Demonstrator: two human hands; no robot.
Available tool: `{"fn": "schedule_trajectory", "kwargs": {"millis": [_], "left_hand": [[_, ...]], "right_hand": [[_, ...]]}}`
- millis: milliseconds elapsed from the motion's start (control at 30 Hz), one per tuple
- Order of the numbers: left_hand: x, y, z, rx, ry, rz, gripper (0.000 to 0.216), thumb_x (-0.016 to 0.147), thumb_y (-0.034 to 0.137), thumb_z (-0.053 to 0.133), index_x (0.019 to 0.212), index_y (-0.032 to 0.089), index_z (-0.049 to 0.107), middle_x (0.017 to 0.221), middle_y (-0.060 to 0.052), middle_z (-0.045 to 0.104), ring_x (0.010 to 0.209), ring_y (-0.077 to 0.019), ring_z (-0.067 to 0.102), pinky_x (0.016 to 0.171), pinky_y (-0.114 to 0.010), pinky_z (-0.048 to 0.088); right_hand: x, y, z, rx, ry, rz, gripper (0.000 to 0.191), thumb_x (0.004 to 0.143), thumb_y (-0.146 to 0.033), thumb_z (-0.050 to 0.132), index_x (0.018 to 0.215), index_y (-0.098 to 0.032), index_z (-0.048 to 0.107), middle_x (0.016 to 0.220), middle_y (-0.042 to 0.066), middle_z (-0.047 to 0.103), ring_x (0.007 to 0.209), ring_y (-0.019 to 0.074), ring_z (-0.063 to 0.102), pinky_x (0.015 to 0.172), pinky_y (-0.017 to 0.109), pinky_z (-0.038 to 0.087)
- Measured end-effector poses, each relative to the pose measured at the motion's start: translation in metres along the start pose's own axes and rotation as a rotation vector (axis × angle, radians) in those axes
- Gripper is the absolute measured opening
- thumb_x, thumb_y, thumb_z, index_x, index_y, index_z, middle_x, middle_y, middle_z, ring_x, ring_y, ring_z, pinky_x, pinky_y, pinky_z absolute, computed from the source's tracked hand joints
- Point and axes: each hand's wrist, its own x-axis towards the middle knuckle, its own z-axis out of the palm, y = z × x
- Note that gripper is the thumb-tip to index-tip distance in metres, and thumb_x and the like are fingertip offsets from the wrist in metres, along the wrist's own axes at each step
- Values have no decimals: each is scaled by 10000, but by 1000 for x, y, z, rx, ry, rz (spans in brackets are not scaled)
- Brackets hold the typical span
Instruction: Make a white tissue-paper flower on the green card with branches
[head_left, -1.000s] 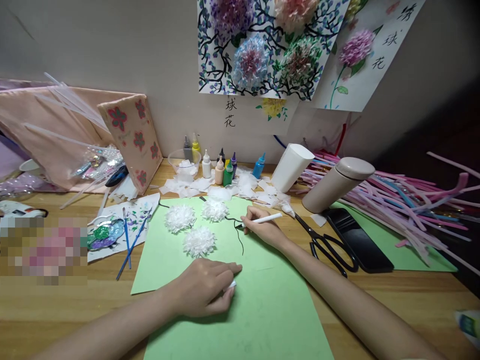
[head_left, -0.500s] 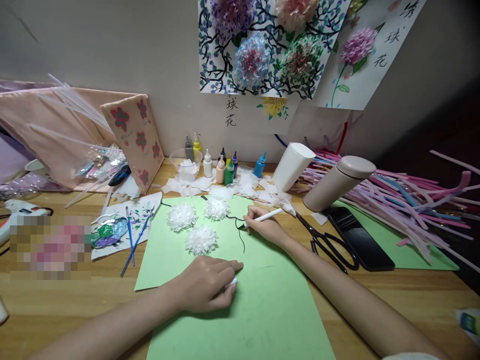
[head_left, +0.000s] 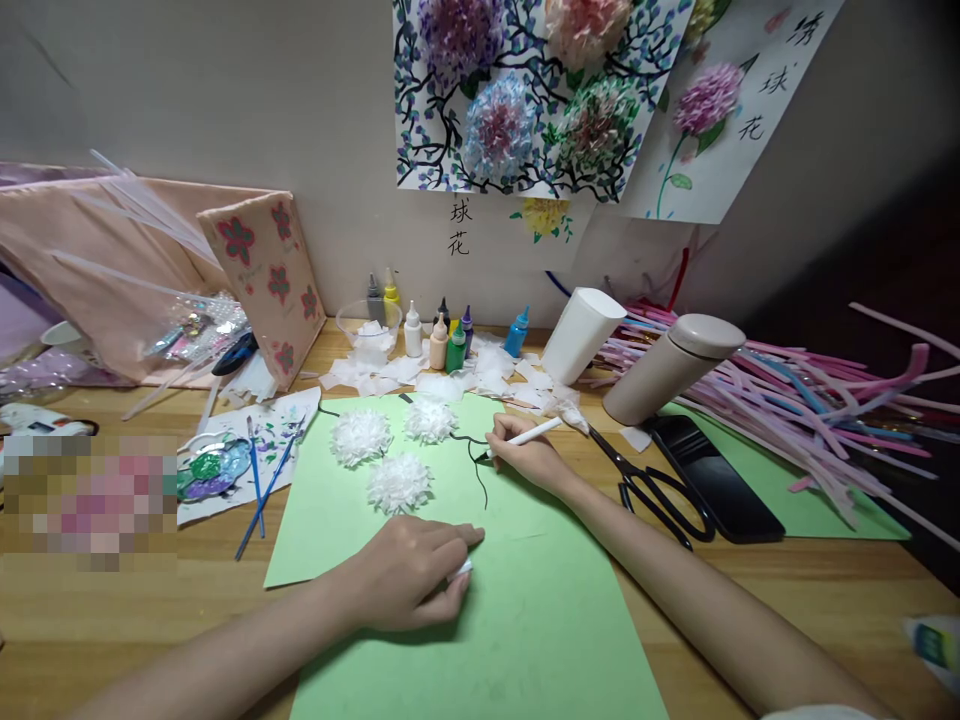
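My right hand (head_left: 525, 450) grips a white marker (head_left: 536, 431), its dark tip down on the green paper (head_left: 525, 620). Beside that tip a thin black branching line (head_left: 478, 480) runs across the sheet. My left hand (head_left: 416, 572) lies on the paper with the index finger stretched out. A small white marker cap (head_left: 463, 570) is pinched under its curled fingers, mostly hidden. Three fluffy white paper flowers sit on the sheet: one on the left (head_left: 361, 437), one towards the back (head_left: 430, 421) and one nearest my left hand (head_left: 400, 484).
To the right lie black scissors (head_left: 660, 490), a phone (head_left: 716, 480) and a tilted-looking tumbler (head_left: 671, 370). Paint bottles (head_left: 456, 348) and white paper scraps (head_left: 495, 365) line the back. Leftward are a paint palette (head_left: 214, 468), two brushes (head_left: 259, 490) and a glue gun (head_left: 41, 422).
The whole view has shifted very slightly. Both hands keep nearly the same place on the paper, and the marker tip stays beside the black line.
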Motion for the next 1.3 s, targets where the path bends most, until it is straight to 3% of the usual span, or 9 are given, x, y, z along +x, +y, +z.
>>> {"fn": "schedule_trajectory", "kwargs": {"millis": [567, 800, 1200, 1300], "left_hand": [[0, 0, 1, 5, 15, 12, 105, 822, 182, 411, 812, 169, 514, 1043, -43, 685, 756, -158, 675, 573, -277, 548], [-2, -1, 3, 17, 7, 10, 97, 817, 190, 420, 805, 167, 513, 1061, -48, 677, 723, -150, 667, 555, -267, 542], [-1, -2, 1, 9, 9, 16, 110, 827, 190, 411, 818, 167, 518, 1063, -58, 680, 791, -159, 676, 596, -274, 556], [-1, -3, 2, 10, 9, 18, 117, 829, 189, 406, 821, 167, 520, 1068, -65, 678, 798, -160, 676, 600, -276, 556]], "right_hand": [[-2, 0, 0, -70, -19, -60, 243, 727, -147, 504, 531, -205, 373, 467, -64, 475, 473, 103, 457, 488, 208, 341], [-4, -1, -1, -88, -50, -12, 216, 714, -130, 504, 553, -206, 382, 467, -63, 499, 465, 106, 483, 459, 204, 330], [-4, -1, -1, -76, -4, -55, 221, 708, -139, 506, 536, -202, 383, 467, -65, 472, 478, 101, 461, 468, 200, 323], [-3, -1, -1, -50, -57, -57, 226, 700, -133, 509, 529, -204, 378, 453, -66, 479, 462, 102, 465, 463, 202, 334]]}}
